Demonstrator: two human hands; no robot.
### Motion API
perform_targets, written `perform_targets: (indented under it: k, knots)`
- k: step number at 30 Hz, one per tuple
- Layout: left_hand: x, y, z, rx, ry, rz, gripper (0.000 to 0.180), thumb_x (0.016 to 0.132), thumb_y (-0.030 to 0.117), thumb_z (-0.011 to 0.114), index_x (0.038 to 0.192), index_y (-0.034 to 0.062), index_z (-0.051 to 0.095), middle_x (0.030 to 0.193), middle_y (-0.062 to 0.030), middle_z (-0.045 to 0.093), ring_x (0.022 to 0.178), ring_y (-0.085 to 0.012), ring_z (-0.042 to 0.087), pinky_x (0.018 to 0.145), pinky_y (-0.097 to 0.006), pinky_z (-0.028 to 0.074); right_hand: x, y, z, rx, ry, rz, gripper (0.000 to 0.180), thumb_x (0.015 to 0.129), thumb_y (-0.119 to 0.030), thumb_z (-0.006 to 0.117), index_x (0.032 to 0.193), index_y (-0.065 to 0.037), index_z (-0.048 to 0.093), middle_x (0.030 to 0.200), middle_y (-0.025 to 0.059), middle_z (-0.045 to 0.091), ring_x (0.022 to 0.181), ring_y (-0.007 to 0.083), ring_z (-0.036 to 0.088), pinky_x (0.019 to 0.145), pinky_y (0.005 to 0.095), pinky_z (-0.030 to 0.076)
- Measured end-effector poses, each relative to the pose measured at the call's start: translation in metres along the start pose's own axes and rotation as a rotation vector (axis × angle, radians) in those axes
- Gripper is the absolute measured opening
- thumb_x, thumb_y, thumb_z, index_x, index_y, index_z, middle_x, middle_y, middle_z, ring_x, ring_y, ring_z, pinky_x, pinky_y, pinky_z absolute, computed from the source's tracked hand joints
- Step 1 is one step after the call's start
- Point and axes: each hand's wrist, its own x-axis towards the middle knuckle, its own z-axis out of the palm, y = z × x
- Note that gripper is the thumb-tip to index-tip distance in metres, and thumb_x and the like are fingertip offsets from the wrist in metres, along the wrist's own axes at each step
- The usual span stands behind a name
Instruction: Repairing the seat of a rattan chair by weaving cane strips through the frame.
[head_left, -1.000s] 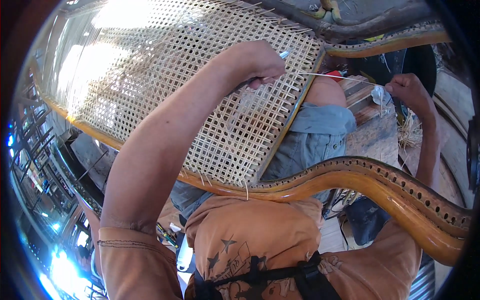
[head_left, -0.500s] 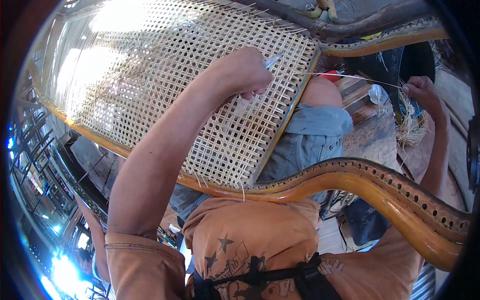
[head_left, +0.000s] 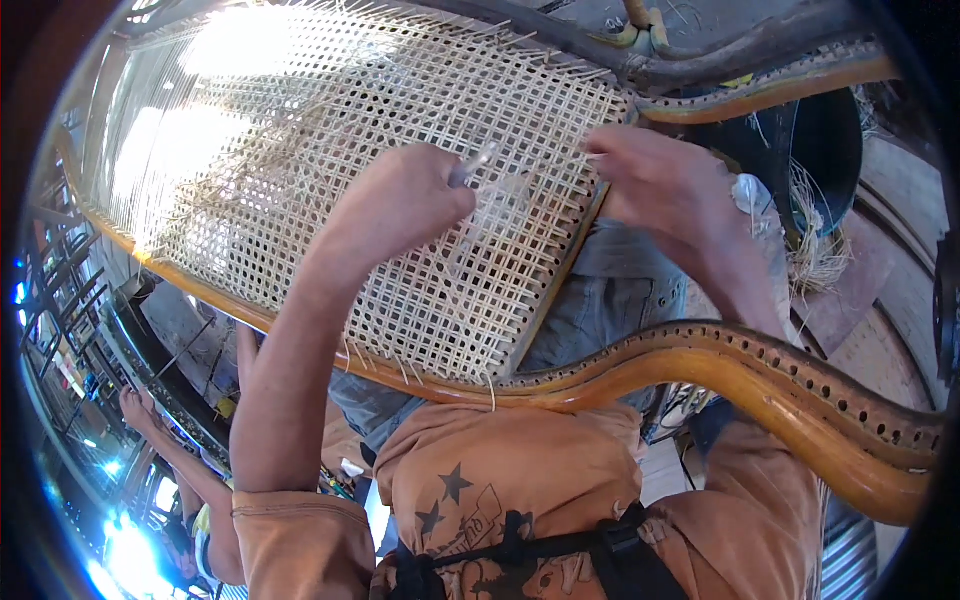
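Observation:
A woven cane panel [head_left: 450,270] with open mesh lies across my lap, fixed in a varnished wooden frame [head_left: 225,295]. My left hand [head_left: 405,205] is closed around a shiny, pale, narrow tool [head_left: 478,163], whose kind I cannot make out; it is over the mesh. My right hand [head_left: 670,185] is at the panel's right edge, near its upper corner, slightly blurred. Its fingers are drawn together, and whatever is between them does not show. Short cane ends [head_left: 580,70] stick up along the far edge.
A curved wooden arm [head_left: 740,365] with a row of holes sweeps to the lower right. Beyond my right forearm are a dark bucket [head_left: 830,150] and a bundle of loose cane strands [head_left: 820,260]. Another person's arm [head_left: 180,455] is at the lower left.
My right hand has come in from the far right, where it held a taut cane strand, to the panel's edge. My left hand with the tool has shifted left and slightly down.

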Motion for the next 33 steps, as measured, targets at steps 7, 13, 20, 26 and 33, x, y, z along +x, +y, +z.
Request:
perform_targets:
  k: [7, 13, 20, 26, 33]
  knots:
    - [0.002, -0.015, 0.007, -0.095, 0.016, -0.033, 0.025, 0.078, 0.021, 0.052, 0.072, -0.0025, 0.060, 0.057, -0.0097, 0.057, 0.050, -0.0148, 0.053, 0.053, -0.032, 0.045, 0.002, 0.027, 0.022, 0.014, -0.216, 0.132, 0.016, 0.083, -0.013, 0.059, 0.095, -0.002, 0.057, 0.089, 0.0115, 0.058, 0.088, 0.0272, 0.057, 0.079, 0.0337, 0.045]
    - [0.003, -0.018, 0.008, -0.211, 0.033, -0.026, 0.029, 0.080, 0.024, 0.052, 0.073, -0.0028, 0.060, 0.057, -0.0106, 0.056, 0.050, -0.0174, 0.053, 0.052, -0.035, 0.045, -0.008, 0.032, 0.028, 0.299, -0.223, 0.508, 0.019, 0.078, -0.006, 0.061, 0.095, -0.003, 0.056, 0.088, 0.0092, 0.054, 0.085, 0.0244, 0.055, 0.076, 0.0320, 0.043]
    - [-0.003, 0.017, -0.003, 0.319, 0.267, 0.016, 0.036, 0.086, 0.038, 0.057, 0.097, 0.0039, 0.063, 0.078, -0.0082, 0.063, 0.068, -0.0161, 0.060, 0.064, -0.036, 0.047, 0.006, 0.036, 0.023, 0.119, -0.248, 0.182, 0.016, 0.079, -0.006, 0.059, 0.093, -0.003, 0.055, 0.088, 0.0120, 0.055, 0.084, 0.0289, 0.057, 0.074, 0.0357, 0.046]
    - [0.024, 0.043, 0.029, 0.339, 0.230, 0.243, 0.025, 0.085, 0.026, 0.056, 0.097, 0.0043, 0.061, 0.087, -0.0172, 0.063, 0.084, -0.0330, 0.062, 0.076, -0.044, 0.047, 0.009, 0.028, 0.028, -0.179, -0.317, 0.133, 0.015, 0.079, -0.009, 0.058, 0.094, -0.006, 0.058, 0.092, 0.0131, 0.057, 0.090, 0.0323, 0.058, 0.075, 0.0389, 0.048]
    - [0.033, 0.040, 0.031, 0.237, 0.250, 0.253, 0.025, 0.083, 0.024, 0.053, 0.088, 0.0009, 0.062, 0.079, -0.0197, 0.063, 0.079, -0.0364, 0.062, 0.072, -0.045, 0.046, 0.013, 0.023, 0.023, -0.274, -0.393, 0.212, 0.013, 0.077, -0.016, 0.059, 0.085, -0.005, 0.058, 0.082, 0.0144, 0.062, 0.081, 0.0338, 0.061, 0.071, 0.0408, 0.049]
